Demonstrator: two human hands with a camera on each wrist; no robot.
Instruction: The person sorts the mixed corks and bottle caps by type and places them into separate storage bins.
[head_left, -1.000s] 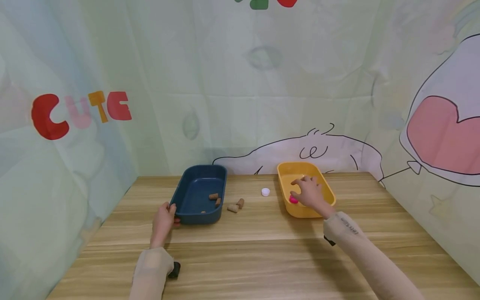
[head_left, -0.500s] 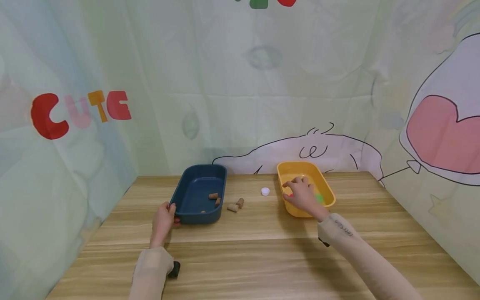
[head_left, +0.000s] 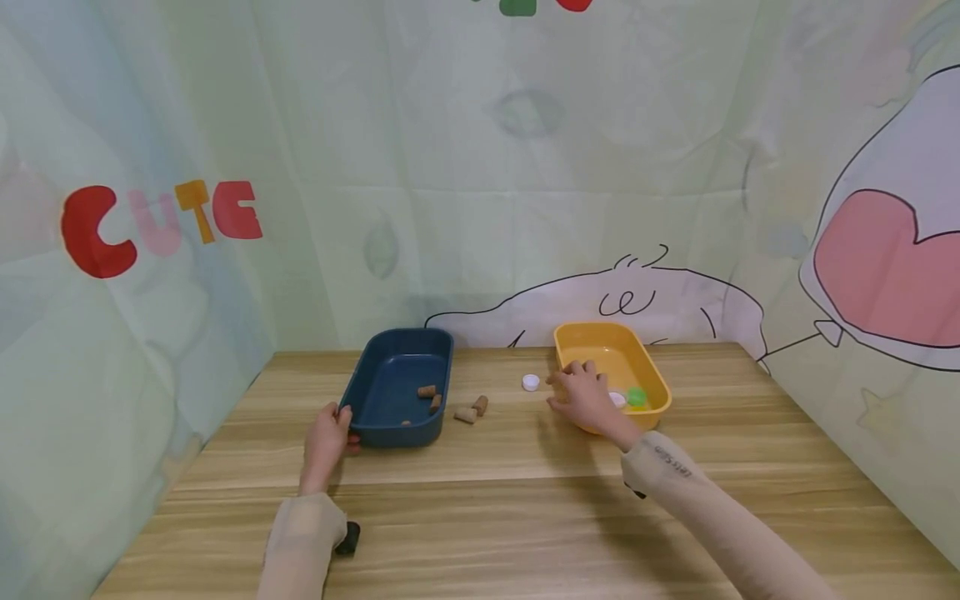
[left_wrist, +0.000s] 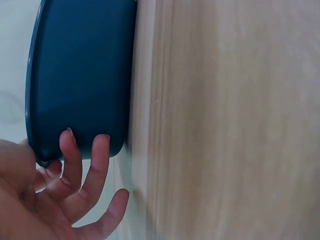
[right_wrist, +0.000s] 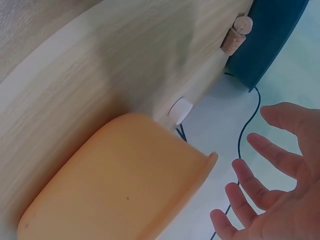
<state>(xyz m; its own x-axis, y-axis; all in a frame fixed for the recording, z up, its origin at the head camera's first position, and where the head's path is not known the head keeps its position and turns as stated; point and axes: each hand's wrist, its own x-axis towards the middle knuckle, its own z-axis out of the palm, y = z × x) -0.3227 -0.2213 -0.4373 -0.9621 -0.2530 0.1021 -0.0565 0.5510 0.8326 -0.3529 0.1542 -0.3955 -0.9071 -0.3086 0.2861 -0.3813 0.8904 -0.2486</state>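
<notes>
My left hand (head_left: 325, 442) grips the near left corner of a dark blue plastic bin (head_left: 399, 437). In the left wrist view its fingertips (left_wrist: 101, 142) lie against the bin's outer wall. Inside the bin lie a few corks (head_left: 427, 392). My right hand (head_left: 587, 398) hovers over the left rim of a yellow bin (head_left: 603, 333), fingers spread, holding nothing. A green cap (head_left: 637, 396) and a white cap (head_left: 617, 399) show in the yellow bin; the hand hides part of it. A white bottle cap (head_left: 531, 382) lies on the table between the bins.
Two corks (head_left: 471, 412) lie on the wooden table (head_left: 480, 517) just right of the blue bin. A printed cloth (head_left: 465, 192) hangs behind the table and along its sides.
My right hand has moved left from inside the yellow bin to its left rim, uncovering the green and white caps. The left hand has stayed at the blue bin's corner.
</notes>
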